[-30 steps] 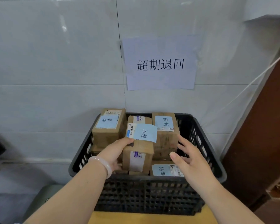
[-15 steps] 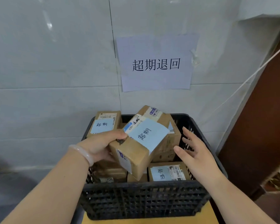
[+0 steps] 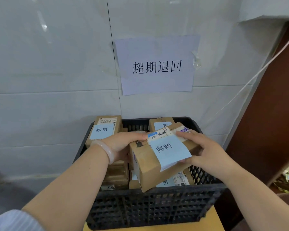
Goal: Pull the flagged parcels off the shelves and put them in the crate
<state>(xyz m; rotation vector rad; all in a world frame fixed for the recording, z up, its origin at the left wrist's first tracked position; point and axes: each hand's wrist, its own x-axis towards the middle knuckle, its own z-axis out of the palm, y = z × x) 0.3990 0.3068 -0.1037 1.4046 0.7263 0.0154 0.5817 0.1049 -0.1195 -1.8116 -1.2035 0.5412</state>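
The crate (image 3: 148, 209) stands against the tiled wall (image 3: 48, 64) under a paper sign (image 3: 157, 65) and already holds several cardboard boxes, so much of the sorting looks done. A box with a blue note (image 3: 105, 129) sits at the back left. Another (image 3: 160, 124) peeks out at the back right, and a third (image 3: 178, 180) lies flat at the front right. More plain boxes are stacked low on the left side. The parcel in hand (image 3: 145, 170), also tagged with a blue note (image 3: 169, 150), is tilted over the middle of the crate. Its lower corner dips toward the front wall, and it seems to lean on the boxes beneath, though the contact itself is hidden. The left hand (image 3: 122, 145) grips its left edge with fingers curled over the top. The right hand (image 3: 205, 152) grips the right end, fingers on top and thumb near the note. This parcel is nearly placed and not yet released. The shelves are out of view, so whether more flagged parcels remain cannot be told.
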